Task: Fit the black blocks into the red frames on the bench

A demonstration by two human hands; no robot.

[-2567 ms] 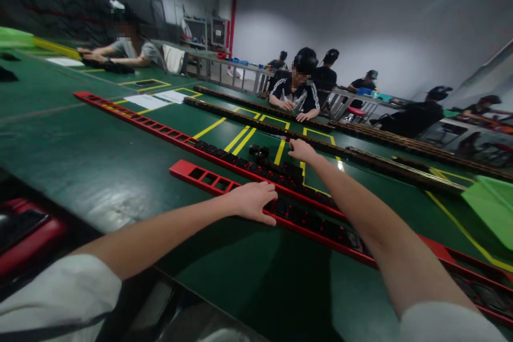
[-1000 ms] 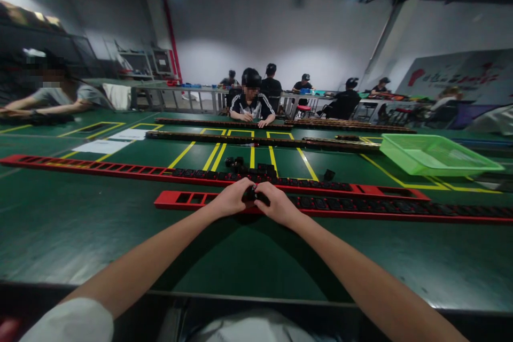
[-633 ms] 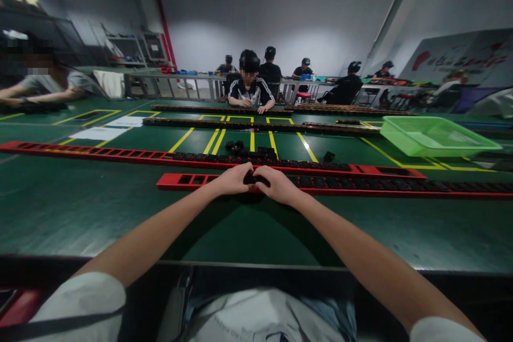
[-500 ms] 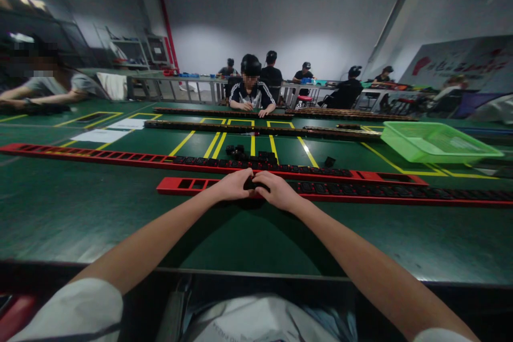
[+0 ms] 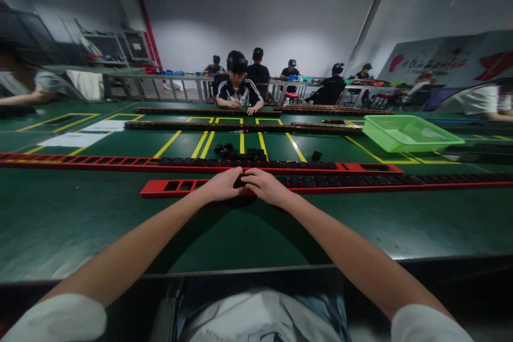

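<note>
Both my hands meet over the near red rail, a long slotted strip on the green table. My left hand and my right hand are closed, fingertips pressed together on a small black part at the rail. To the right the rail's slots hold several black parts; to the left its slots are empty. A second red rail lies just behind, partly filled, with a loose pile of black parts behind it.
A green plastic basket sits at the right on the table. Two dark rails lie farther back. A person works opposite; others sit at the left, right and at rear tables.
My right hand came back from the loose pile and joined my left at the near rail. Over the last second both hands stay pressed on the same spot; only my head shifts.
</note>
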